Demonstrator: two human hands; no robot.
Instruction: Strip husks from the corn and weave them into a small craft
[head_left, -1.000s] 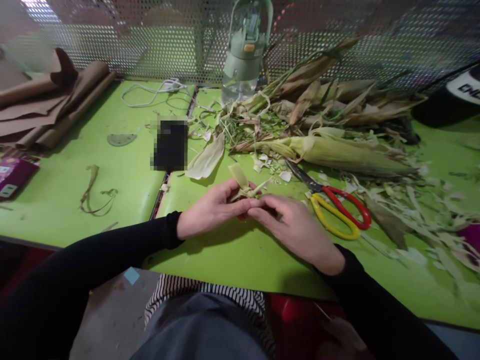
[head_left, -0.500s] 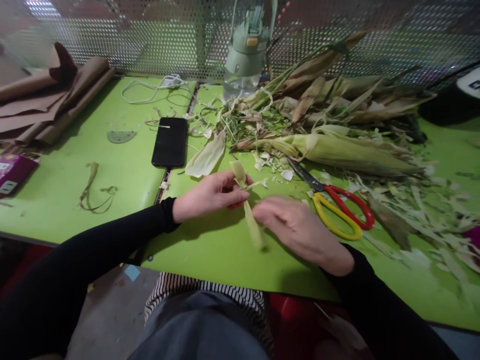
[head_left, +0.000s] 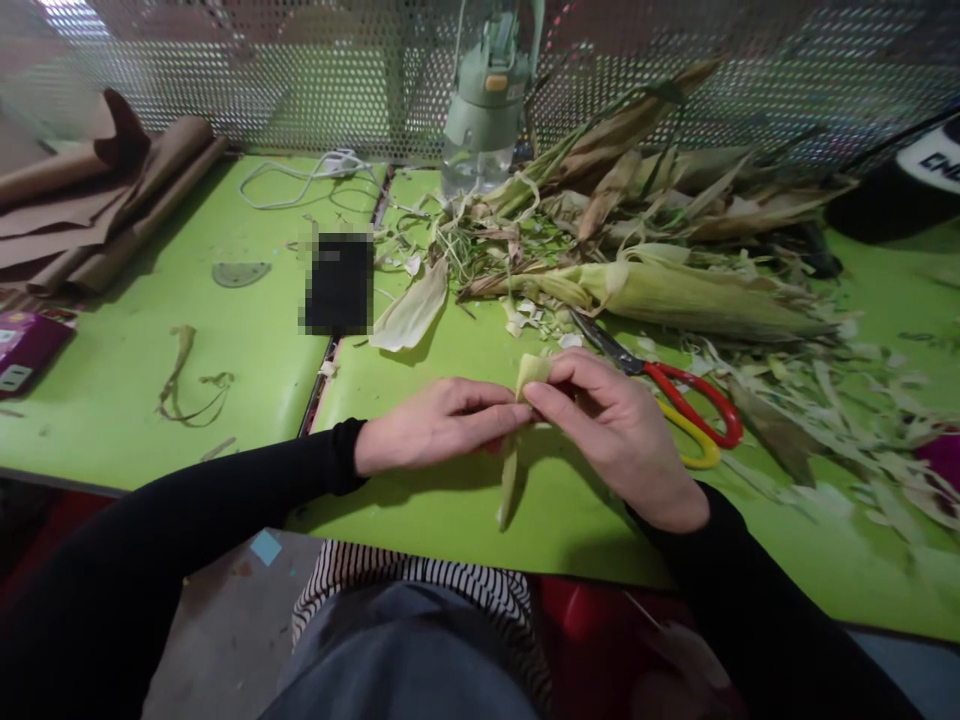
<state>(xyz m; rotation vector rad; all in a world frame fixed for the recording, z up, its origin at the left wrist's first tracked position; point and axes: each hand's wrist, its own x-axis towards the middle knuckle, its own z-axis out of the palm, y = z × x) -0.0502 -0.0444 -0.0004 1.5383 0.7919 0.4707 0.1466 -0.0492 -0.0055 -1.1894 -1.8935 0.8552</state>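
Observation:
A folded strip of pale green corn husk (head_left: 508, 485) is held between both hands above the table, its tail hanging down toward me. My left hand (head_left: 450, 420) pinches it from the left, thumb and forefinger pressed together. From the other side, my right hand (head_left: 619, 430) grips the upper end between thumb and forefinger. Fingers partly cover the middle of the strip. Just right of my right hand lie scissors (head_left: 697, 395) with one red and one yellow handle. A loose pale husk piece (head_left: 412, 310) lies beyond my left hand.
Behind the hands lie a husk-wrapped corn ear (head_left: 697, 295) and a heap of dry husks (head_left: 675, 200). A water bottle (head_left: 484, 120) stands by the mesh partition. A pixelated dark object (head_left: 339, 285), protractor (head_left: 240, 273), white cable (head_left: 300, 190) and brown paper (head_left: 112, 200) are leftward.
My right hand has come up and left to grip the strip's upper end. My left hand has shifted slightly right and nearer me, and the husk strip moved with it.

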